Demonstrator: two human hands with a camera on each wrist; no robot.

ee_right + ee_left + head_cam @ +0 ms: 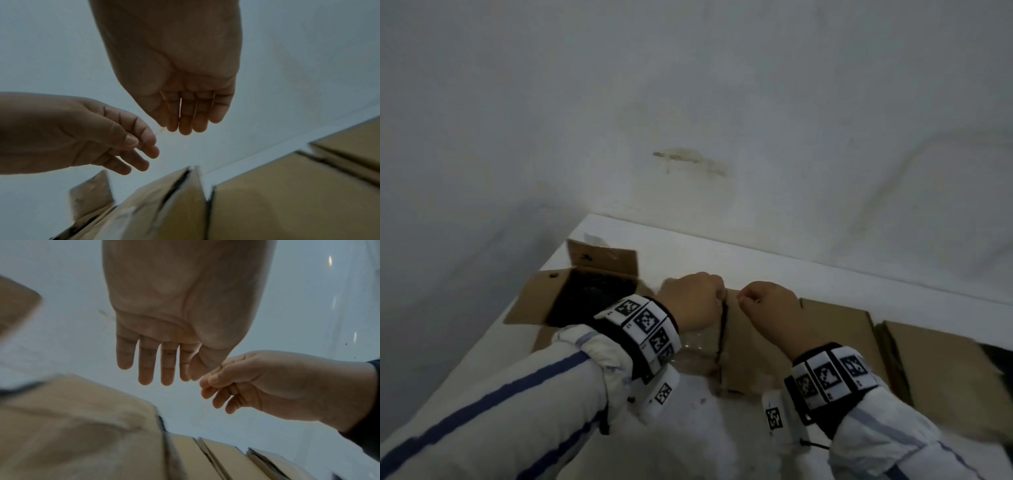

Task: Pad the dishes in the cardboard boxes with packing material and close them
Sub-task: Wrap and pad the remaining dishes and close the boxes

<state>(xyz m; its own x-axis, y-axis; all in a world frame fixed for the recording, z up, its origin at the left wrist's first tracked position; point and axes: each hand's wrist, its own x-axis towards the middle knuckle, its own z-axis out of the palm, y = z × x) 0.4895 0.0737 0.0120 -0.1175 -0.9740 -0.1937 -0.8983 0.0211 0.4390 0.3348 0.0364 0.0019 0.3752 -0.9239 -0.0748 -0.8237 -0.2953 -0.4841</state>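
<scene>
Nothing readable is showing anywhere. The wristbands (pixel 643 325) are carrying only black-and-white square code markers, no letters or numbers.

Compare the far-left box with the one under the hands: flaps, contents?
The left box has its flaps standing open, showing a dark interior; the middle box has its flaps folded down, with only a narrow dark seam left. The left box is untouched; the left hand and right hand hover close together above the middle box's seam. What is inside either cannot be made out. Both are plain brown cardboard on the white table.
</scene>
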